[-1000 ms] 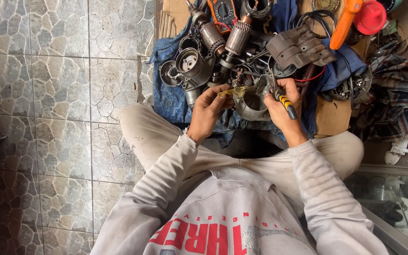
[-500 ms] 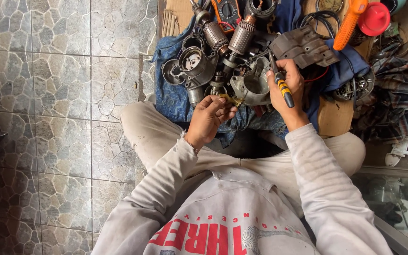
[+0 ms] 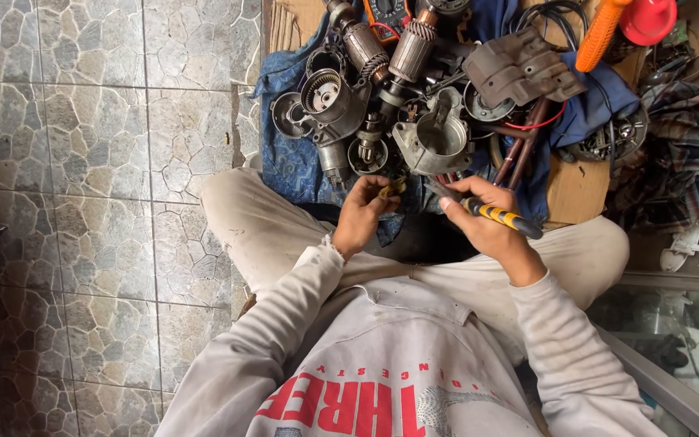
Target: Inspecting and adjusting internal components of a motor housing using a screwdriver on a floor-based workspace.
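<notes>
Seen from the head camera, the left hand (image 3: 363, 218) is pinching a small brass part (image 3: 391, 188) in nearly closed fingers. The right hand (image 3: 487, 225) is wrapping its fingers tight around a yellow-striped screwdriver (image 3: 499, 217). Just beyond both fingers, a grey housing (image 3: 434, 142) is lying among motor parts on blue cloth (image 3: 293, 166).

motor parts (image 3: 414, 105) on cloth (image 3: 293, 162) | hands before them | floor (image 3: 82, 162) left

Stone-patterned tile floor (image 3: 82, 162) under blue cloth (image 3: 289, 162) and cardboard (image 3: 576, 190).
</notes>
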